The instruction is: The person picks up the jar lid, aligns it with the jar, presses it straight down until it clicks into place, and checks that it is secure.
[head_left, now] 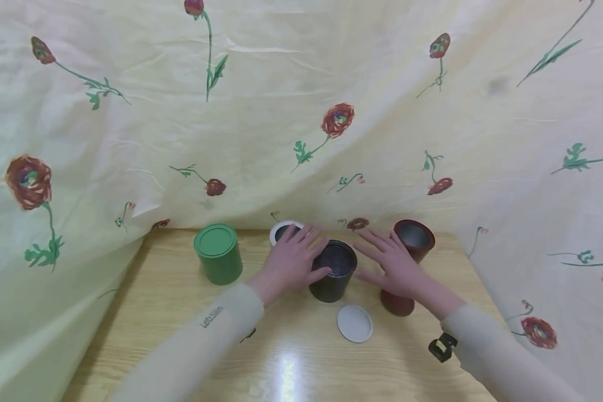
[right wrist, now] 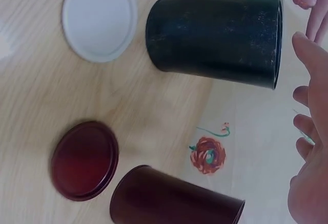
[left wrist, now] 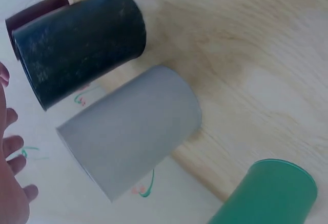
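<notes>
A black canister point(head_left: 329, 289) stands upright on the table with its top uncovered. My left hand point(head_left: 292, 261) is at its left and my right hand point(head_left: 394, 269) at its right, fingers spread, holding nothing. In both wrist views the hands appear above rim height, apart from the canister's wall. Behind the left hand stands an uncovered white canister point(left wrist: 136, 131), partly hidden in the head view. Beyond the right hand is a dark red canister point(head_left: 420, 254), also uncovered. A white lid point(head_left: 354, 324) lies in front of the black canister, and a dark red lid point(right wrist: 84, 161) lies below the right hand.
At the left stands a green canister point(head_left: 222, 269) with its green lid point(head_left: 216, 240) on. Flower-patterned cloth point(head_left: 261, 139) hangs behind the wooden table point(head_left: 191, 346) and along both sides. A black strap buckle point(head_left: 442, 346) is at the right wrist.
</notes>
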A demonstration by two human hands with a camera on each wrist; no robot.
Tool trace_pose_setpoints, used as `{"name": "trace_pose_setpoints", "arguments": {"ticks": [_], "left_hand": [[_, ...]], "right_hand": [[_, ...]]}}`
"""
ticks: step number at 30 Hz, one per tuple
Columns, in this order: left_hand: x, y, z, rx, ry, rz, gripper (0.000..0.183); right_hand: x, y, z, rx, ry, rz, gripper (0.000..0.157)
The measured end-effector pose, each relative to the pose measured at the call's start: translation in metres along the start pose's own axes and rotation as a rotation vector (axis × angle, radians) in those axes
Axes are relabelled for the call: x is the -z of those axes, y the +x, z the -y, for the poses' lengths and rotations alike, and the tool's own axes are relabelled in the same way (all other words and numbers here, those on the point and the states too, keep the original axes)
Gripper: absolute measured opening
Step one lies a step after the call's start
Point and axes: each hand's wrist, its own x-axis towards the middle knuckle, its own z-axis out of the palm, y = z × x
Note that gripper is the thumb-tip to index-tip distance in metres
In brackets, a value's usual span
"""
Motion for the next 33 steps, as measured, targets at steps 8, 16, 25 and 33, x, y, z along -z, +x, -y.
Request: {"name": "trace_pose_setpoints", "arguments": {"ticks": [8, 16, 25, 33], "left_hand": [[-0.009, -0.033, -0.009, 0.044, -0.054, -0.043, 0.081], [-0.021, -0.056, -0.018, 0.042, -0.047, -0.127, 0.082], [-0.043, -0.075, -0.028, 0.031, -0.097, -0.168, 0.080], [-0.062, -0.084, -0.048, 0.088, -0.164, -0.070, 0.081]], "right_hand": [[0.005, -0.024, -0.003, 0.041, 0.035, -0.005, 0.062], [0.001, -0.038, -0.008, 0.052, 0.040, 0.018, 0.061], [-0.014, -0.054, -0.012, 0.098, 0.071, -0.002, 0.065], [-0.030, -0.061, -0.013, 0.076, 0.087, 0.058, 0.068]]}}
